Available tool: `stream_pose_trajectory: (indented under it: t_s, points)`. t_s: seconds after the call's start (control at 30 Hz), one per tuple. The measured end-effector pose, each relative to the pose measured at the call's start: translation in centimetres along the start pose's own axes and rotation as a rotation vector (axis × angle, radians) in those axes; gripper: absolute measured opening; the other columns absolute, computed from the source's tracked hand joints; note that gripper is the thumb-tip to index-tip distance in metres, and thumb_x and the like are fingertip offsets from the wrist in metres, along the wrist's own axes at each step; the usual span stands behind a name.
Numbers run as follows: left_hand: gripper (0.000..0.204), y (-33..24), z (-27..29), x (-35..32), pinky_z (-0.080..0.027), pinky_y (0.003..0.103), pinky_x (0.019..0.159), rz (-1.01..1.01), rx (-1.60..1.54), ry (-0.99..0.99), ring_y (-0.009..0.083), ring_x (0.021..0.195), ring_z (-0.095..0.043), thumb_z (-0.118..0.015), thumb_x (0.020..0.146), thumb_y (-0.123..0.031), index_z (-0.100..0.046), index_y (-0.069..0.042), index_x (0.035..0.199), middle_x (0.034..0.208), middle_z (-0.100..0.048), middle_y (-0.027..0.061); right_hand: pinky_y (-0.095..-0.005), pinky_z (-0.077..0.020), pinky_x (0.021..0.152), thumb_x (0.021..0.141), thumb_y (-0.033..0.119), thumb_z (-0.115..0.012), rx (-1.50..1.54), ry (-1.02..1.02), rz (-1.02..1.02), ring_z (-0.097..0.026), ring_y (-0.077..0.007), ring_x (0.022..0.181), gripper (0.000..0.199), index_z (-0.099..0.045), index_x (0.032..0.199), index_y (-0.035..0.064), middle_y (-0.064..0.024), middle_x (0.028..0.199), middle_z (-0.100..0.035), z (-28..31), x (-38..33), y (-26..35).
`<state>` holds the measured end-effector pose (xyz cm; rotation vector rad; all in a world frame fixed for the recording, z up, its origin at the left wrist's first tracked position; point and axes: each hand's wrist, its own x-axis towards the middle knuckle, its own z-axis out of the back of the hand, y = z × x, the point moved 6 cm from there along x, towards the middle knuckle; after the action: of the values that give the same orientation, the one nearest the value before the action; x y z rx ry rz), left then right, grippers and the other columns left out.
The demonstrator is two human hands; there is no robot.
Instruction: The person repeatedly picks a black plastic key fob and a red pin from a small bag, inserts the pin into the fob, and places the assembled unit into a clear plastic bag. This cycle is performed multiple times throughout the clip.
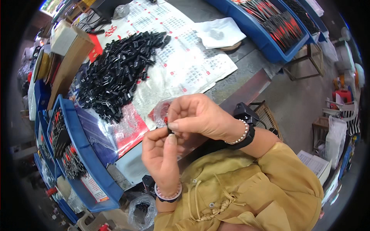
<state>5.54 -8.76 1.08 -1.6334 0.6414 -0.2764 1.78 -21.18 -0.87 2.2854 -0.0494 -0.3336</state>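
A grey workbench (246, 61) spread with printed paper sheets (185, 57) runs from near left to far right, blue plastic trays (96, 169) along its edges, with a bare concrete floor (300, 104) to the right.

Small part (168, 126) mostly hidden btwn hands

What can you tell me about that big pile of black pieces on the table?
The pile of black pieces is a loose heap of many small, dark, blocky parts, plastic by the look of them. It lies on printed paper sheets spread over the table, up and to the left of both hands. Neither hand touches it.
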Motion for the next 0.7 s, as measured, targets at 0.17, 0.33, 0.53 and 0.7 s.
stream_pose_trajectory:
  t_s: [0.17,0.33,0.53,0.7]
  points:
    - [0.016,-0.1,0.3,-0.4,-0.048,0.019,0.059,-0.004,-0.06,0.015,0.0098,0.07,-0.06,-0.056,0.092,-0.002,-0.051,0.004,0.106,0.086,-0.064,0.0094,-0.0212,-0.0462,0.063,0.089,0.009,-0.063,-0.077,-0.054,0.165,-0.054,-0.0055,0.07,0.01,-0.059,0.09,-0.0005,-0.0002,0.079,-0.059,-0.2,0.2,0.3]
    - [0.017,-0.1,0.1,-1.2,-0.048,0.019,0.059,0.069,-0.062,0.061,0.0101,0.066,-0.059,-0.056,0.091,-0.001,-0.051,0.004,0.107,0.084,-0.064,0.0109,-0.0205,-0.0462,0.067,0.092,0.007,-0.06,-0.102,0.013,0.205,-0.053,-0.0047,0.077,0.008,-0.057,0.096,0.0011,-0.0009,0.086,-0.057,-0.5,-0.9,0.3]
    - [0.016,-0.3,-0.3,-2.4,-0.046,0.017,0.057,0.162,-0.044,0.11,0.008,0.063,-0.058,-0.057,0.09,-0.004,-0.051,0.004,0.103,0.081,-0.064,0.0102,-0.0218,-0.0461,0.069,0.093,0.008,-0.057,-0.098,0.065,0.114,-0.054,-0.0078,0.08,0.006,-0.054,0.094,0.0021,-0.0037,0.09,-0.058,-0.3,-2.2,-0.3]
    - [0.017,-0.6,-0.5,-3.1,-0.048,0.017,0.059,0.175,-0.078,0.173,0.0079,0.064,-0.058,-0.058,0.09,-0.003,-0.051,0.005,0.104,0.082,-0.065,0.0115,-0.0256,-0.0445,0.073,0.092,0.01,-0.058,-0.047,0.086,0.167,-0.054,-0.0122,0.082,0.009,-0.053,0.094,0.0025,-0.0072,0.089,-0.056,-0.6,-3.0,-0.6]
